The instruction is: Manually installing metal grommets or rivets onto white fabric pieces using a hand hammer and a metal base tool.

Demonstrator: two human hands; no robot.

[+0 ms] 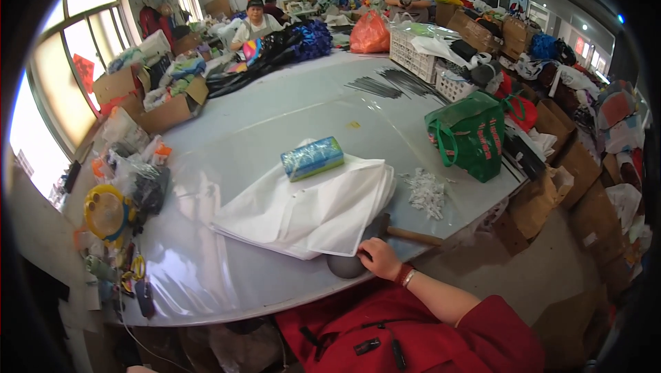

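My right hand (pixel 379 258) reaches in from the lower right, its fingers curled together at the near corner of a white cloth sheet (pixel 296 211). What the fingertips hold, if anything, is too small to make out. Beneath the hand lies a dark grey round piece (pixel 345 267), partly covered by it. Just beyond is a hammer (pixel 413 236) with a wooden handle, its dark head against the cloth's edge. A blue and green plastic-wrapped packet (pixel 312 158) rests on top of the folded, layered cloth. My left hand is out of the picture.
Small white pieces (pixel 426 194) lie heaped right of the cloth, near a green bag (pixel 471 135). Dark thin strips (pixel 392 84) lie farther back by white crates (pixel 412 56). Scissors (pixel 139 267) and a yellow round fan-like thing (pixel 107 209) are left. Several people work behind the table.
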